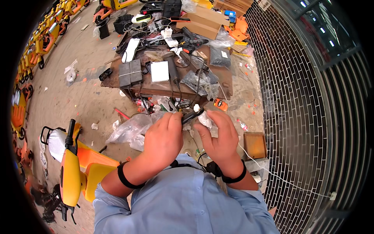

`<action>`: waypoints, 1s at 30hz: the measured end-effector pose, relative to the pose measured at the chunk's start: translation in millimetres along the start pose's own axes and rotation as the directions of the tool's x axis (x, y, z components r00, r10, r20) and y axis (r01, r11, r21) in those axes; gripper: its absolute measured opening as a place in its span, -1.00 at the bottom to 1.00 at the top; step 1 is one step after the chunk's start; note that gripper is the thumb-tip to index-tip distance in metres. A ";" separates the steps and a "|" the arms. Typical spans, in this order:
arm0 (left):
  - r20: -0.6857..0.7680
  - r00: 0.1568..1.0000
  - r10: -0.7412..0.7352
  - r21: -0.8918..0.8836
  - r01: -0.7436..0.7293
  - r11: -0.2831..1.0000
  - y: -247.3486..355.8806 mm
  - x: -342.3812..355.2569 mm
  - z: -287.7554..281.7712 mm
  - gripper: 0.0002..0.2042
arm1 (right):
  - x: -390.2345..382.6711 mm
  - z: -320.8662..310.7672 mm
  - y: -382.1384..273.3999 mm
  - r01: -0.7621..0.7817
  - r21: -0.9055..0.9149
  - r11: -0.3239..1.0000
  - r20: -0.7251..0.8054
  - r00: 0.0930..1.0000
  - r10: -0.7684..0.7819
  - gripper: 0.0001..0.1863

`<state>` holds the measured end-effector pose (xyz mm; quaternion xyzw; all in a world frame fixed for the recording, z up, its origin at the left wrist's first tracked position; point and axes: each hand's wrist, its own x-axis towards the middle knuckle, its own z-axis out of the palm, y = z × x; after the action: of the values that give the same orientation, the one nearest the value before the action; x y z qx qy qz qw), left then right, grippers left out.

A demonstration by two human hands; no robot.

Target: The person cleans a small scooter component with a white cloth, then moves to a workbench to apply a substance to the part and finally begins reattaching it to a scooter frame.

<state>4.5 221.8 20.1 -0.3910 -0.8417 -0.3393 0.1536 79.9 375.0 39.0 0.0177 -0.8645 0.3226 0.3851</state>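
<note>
In front of my chest, my left hand [165,134] is closed round a short black rod-like part [191,116], its exact kind hard to make out. The part's far end points up and to the right. My right hand [219,136] pinches a crumpled white tissue or cloth [205,119] between thumb and fingers, right against that end. A small white tuft [196,107] shows above the black part. My left fingers hide the part's near end.
Ahead stands a low brown table [156,86] heaped with cables, tools, a black box [130,73] and cardboard [202,21]. Clear plastic bags [130,130] litter the floor. A yellow scooter [72,175] is at my left, a slatted shutter [290,109] at my right.
</note>
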 end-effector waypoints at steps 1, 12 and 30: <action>0.001 1.000 0.003 -0.006 -0.003 1.000 1.0 -0.5 0.7 -0.70 | -0.1 -0.3 4.4 0.130 -0.165 0.978 0.030 0.991 -0.127 -0.60; 0.074 0.996 0.046 -0.037 -0.044 0.998 5.7 -1.5 -6.8 -0.66 | 8.6 -12.0 11.4 -0.707 0.622 -0.336 0.780 0.522 0.346 -0.75; 0.070 0.998 0.007 -0.010 -0.006 1.000 0.7 -6.0 -10.3 -0.64 | 0.0 1.2 4.5 -0.629 0.585 0.512 0.412 0.774 0.480 -0.84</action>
<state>8.8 211.7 24.7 -0.4062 -0.8435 -0.3292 0.1230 77.8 377.9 35.9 -0.0854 -0.6693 0.7253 0.1367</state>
